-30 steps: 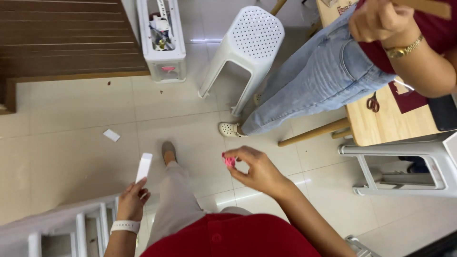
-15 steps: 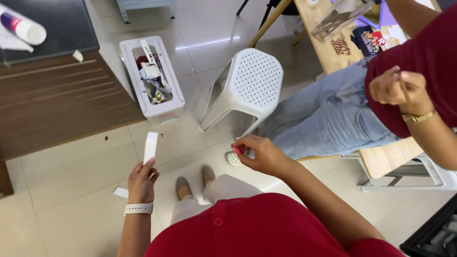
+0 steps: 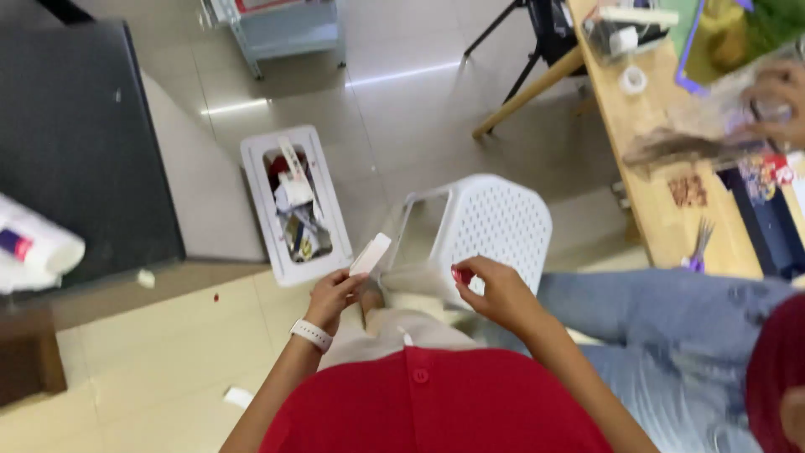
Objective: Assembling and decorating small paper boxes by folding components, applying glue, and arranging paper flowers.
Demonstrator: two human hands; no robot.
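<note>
My left hand holds a white paper strip upright between its fingers; a white band sits on that wrist. My right hand pinches a small red piece at its fingertips. Both hands hover above my lap, just in front of a white perforated plastic stool. Left of the strip stands a white plastic bin with several scraps and wrappers inside it.
A person in jeans sits to my right, one hand at a wooden table strewn with craft bits. A dark cabinet stands at left. Paper scraps lie on the tiled floor.
My view has tilted up, so the stool and bin appear nearer the hands. Both hands came closer together, still holding the strip and the red piece.
</note>
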